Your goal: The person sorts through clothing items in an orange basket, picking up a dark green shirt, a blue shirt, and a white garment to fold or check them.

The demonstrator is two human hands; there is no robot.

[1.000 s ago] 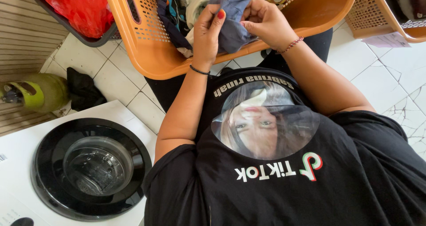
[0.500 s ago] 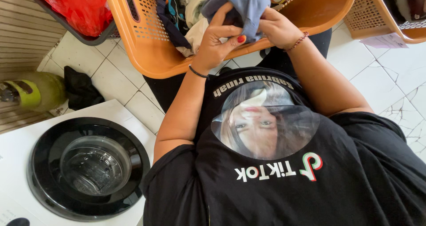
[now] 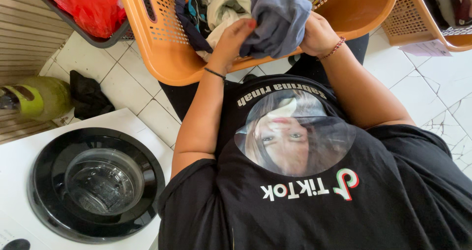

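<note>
My left hand (image 3: 232, 40) and my right hand (image 3: 317, 36) both grip a grey-blue garment (image 3: 278, 19), bunched up between them. I hold it just over the near rim of an orange plastic laundry basket (image 3: 167, 58). The basket holds several other clothes, among them a cream piece (image 3: 227, 7) and a dark striped one (image 3: 189, 19). My left wrist carries a thin black band and my right wrist a red braided one. My fingertips are mostly hidden in the cloth.
A white top-loading washing machine with a round black lid (image 3: 96, 183) stands at lower left. Behind it on the tiled floor lie a green gas cylinder (image 3: 34, 100) and a black cloth (image 3: 88, 95). A dark basket with a red bag (image 3: 83, 7) and a second orange basket (image 3: 418, 19) flank the first.
The garment was spread between my fingers; now it is gathered into a bundle and raised slightly. My left hand has turned and moved in under the cloth.
</note>
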